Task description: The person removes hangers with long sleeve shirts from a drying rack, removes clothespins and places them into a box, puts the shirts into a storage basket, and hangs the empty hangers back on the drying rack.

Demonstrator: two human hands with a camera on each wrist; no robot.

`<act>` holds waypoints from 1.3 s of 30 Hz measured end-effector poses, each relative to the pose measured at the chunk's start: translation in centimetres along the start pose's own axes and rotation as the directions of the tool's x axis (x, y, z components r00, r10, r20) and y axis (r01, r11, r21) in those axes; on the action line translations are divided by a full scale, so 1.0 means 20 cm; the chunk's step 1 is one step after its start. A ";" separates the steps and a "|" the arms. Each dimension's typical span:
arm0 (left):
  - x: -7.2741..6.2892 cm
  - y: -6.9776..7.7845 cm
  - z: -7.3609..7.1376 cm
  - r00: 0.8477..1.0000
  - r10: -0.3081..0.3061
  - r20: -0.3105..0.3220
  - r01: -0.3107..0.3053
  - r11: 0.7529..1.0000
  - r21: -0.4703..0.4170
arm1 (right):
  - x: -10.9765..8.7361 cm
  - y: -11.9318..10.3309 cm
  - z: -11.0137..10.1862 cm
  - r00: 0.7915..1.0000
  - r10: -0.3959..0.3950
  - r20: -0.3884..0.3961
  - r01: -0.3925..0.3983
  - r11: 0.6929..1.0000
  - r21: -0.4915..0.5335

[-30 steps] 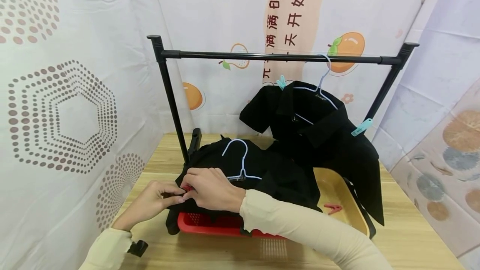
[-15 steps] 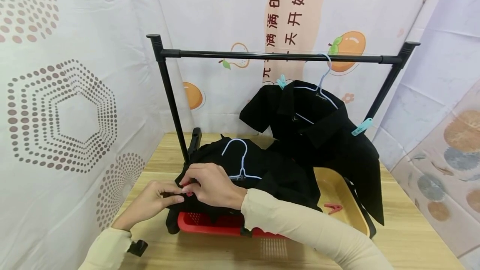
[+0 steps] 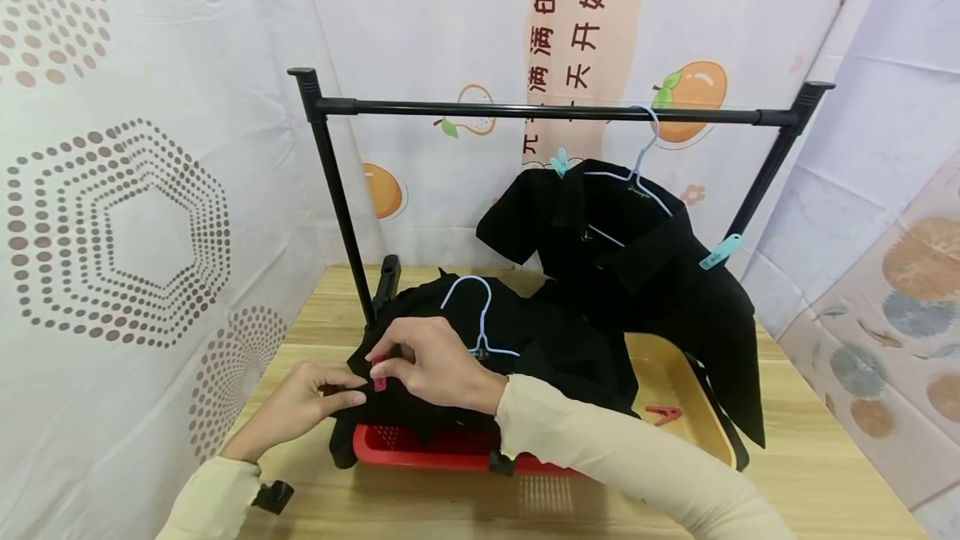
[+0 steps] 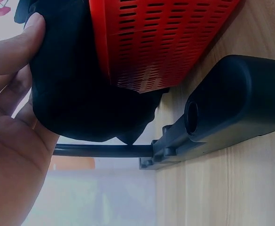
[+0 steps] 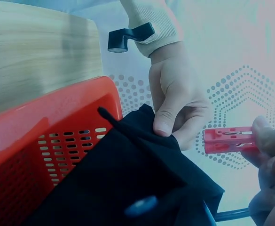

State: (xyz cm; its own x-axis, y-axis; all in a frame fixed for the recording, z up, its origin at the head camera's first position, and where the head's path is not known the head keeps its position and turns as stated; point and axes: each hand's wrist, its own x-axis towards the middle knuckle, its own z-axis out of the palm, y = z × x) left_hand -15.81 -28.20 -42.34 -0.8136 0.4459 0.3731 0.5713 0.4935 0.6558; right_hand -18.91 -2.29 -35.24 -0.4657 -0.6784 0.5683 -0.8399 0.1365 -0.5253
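A black shirt (image 3: 558, 357) with a light blue hanger (image 3: 487, 307) at its neck lies over the red basket (image 3: 420, 458). My left hand (image 3: 300, 407) pinches the shirt's left edge between thumb and fingers; the left wrist view shows the cloth (image 4: 66, 80) hanging from that grip. Just beside it, my right hand (image 3: 442, 365) holds a red clothespin (image 5: 229, 140) between thumb and fingers. In the right wrist view the clothespin points toward the left hand and stands apart from the cloth.
A second black shirt (image 3: 645, 265) hangs by its hanger from the black rack bar (image 3: 480, 110), with teal clothespins (image 3: 722, 251) on it. Below stands a yellow tray (image 3: 656, 369) holding another red clothespin (image 3: 663, 414). The rack's black foot (image 4: 240, 94) lies beside the basket.
My right hand has drawn back up and right from the left fingertips, and the red clothespin shows more clearly. My left hand keeps its grip in place.
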 end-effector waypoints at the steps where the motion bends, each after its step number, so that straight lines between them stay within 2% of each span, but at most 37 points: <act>1: 0.00 0.00 0.00 1.000 -0.001 -0.003 0.001 1.000 0.005 | 0.00 0.00 -0.01 1.000 0.014 0.011 -0.014 1.000 0.005; 6: 0.00 -0.01 0.00 1.000 0.000 -0.017 0.001 1.000 0.026 | -0.03 0.02 -0.04 0.992 0.111 0.065 -0.112 0.994 0.002; 10: 0.00 -0.01 0.01 1.000 -0.002 -0.024 0.002 1.000 0.030 | -0.06 0.03 -0.07 0.984 0.155 0.084 -0.155 0.988 -0.005; 28: 0.00 -0.01 0.00 1.000 -0.028 -0.005 0.028 0.999 0.030 | -0.20 0.06 -0.23 0.967 0.246 0.064 -0.248 0.968 0.030; 39: 0.00 -0.01 0.00 1.000 -0.010 -0.022 0.010 1.000 0.020 | -0.26 0.08 -0.27 0.968 0.249 0.033 -0.250 0.968 0.019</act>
State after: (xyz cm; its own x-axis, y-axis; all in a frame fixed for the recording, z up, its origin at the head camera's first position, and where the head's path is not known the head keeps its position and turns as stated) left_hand -15.96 -28.28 -42.60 -0.8214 0.4245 0.3809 0.5649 0.5132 0.6462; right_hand -19.36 5.35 -35.68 -0.6506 -0.6465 0.3984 -0.6917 0.2878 -0.6624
